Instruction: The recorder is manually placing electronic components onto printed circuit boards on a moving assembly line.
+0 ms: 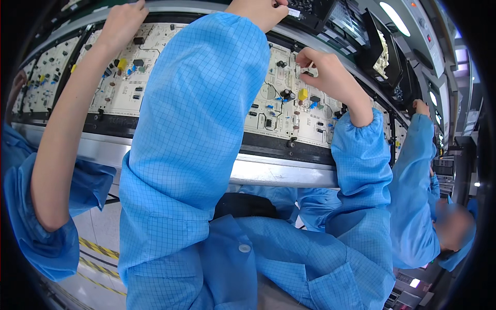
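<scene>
One half-curled right hand (329, 76) seems to populate the circuit board (281, 124); next needs careful aim; left hand (258, 11) cropped, both grips unclear.

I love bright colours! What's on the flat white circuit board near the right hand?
A boxy yellow block, black cylinders and blue parts. The bare right hand and blue checked sleeve cover some board; I can't see underneath.

Bright, white light falls fairly evenly over the counter (289, 173), whose metal front edge throws back a glare. Beyond its far edge, toward the right, a lamp (394, 19) is burnt out to white. Soft shadows sit in the sleeves (196, 103). The middle boards (258, 126) look crisp; a co-worker's head (454, 227) is blurred. Straight edges bend toward a black rim.
</scene>
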